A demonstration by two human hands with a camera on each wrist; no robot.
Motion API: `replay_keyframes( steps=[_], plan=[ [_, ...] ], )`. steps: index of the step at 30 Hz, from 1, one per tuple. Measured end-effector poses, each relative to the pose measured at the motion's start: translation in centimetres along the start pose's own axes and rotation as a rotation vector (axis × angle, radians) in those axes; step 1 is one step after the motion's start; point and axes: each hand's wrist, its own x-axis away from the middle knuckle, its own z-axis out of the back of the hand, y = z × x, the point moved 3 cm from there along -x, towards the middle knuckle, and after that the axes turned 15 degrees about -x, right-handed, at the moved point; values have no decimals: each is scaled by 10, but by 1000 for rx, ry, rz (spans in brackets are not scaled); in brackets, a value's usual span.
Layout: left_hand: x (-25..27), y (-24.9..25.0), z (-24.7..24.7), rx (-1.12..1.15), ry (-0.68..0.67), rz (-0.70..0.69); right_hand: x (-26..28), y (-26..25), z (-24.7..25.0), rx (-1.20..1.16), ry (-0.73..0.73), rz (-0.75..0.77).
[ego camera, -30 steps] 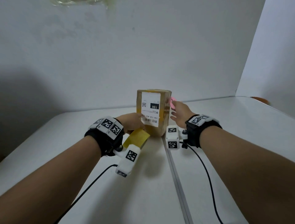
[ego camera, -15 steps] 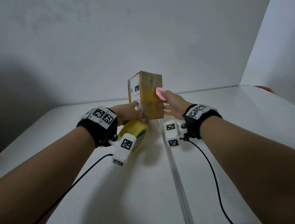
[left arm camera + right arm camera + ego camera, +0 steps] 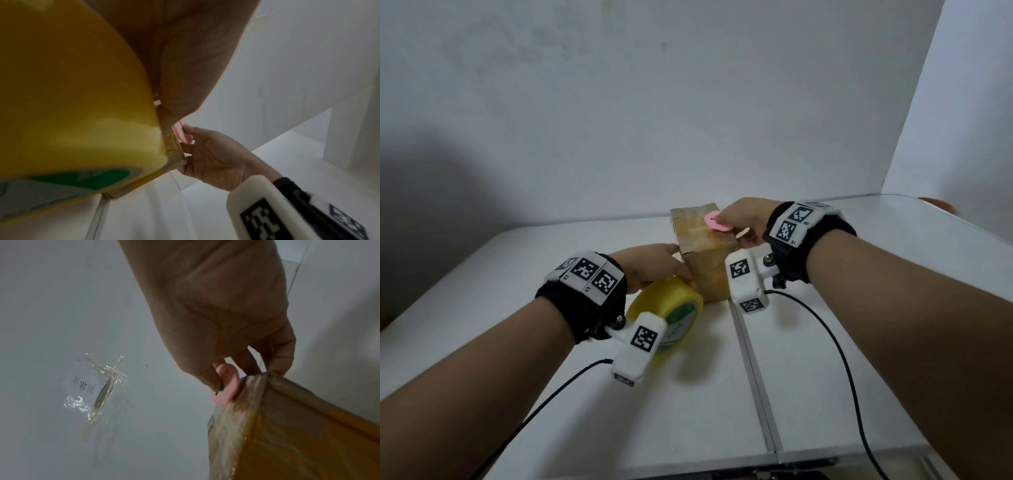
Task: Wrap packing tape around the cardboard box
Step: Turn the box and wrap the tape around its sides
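Head view, middle of the frame: cardboard box [image 3: 703, 253] sits on the table [image 3: 859, 342], already glossy with tape, so I'd say we're mid-wrap. Left hand [image 3: 650, 267] grips the yellow tape roll [image 3: 671, 308] right against the box's lower left side. Right hand [image 3: 743, 222] pinches a small pink cutter [image 3: 717, 221] against the top. Next move probably needs steady tension round the next face, box pinned so it doesn't slide.
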Motion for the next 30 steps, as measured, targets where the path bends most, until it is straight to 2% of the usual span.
replay_keyframes(
  steps=[2, 6, 10, 13, 17, 19, 21, 24, 27, 30],
  plan=[
    [7, -2, 0, -10, 35, -8, 1, 2, -3, 18, -18, 38],
    [16, -3, 2, -77, 120, -41, 5, 0, -5, 171, 12, 239],
    [18, 2, 1, -184, 156, -93, 3, 0, -6, 65, 46, 316],
    [18, 4, 0, -234, 185, -104, 4, 3, -7, 32, 27, 296],
    [15, 0, 0, -190, 217, -128, -18, 37, -5, -247, -41, 209],
    [13, -2, 1, -165, 239, -147, -3, 48, -7, -318, -74, 208],
    [11, -3, 2, -155, 250, -155, 23, 54, -15, -299, -144, 239],
    [9, -5, 1, -171, 275, -149, 32, 68, -24, -239, -241, 273],
    [7, -5, 1, -208, 292, -151, 27, 68, -27, -240, -202, 358],
    [3, -5, 2, -238, 292, -153, 22, 65, -23, -137, -121, 393]
  ],
)
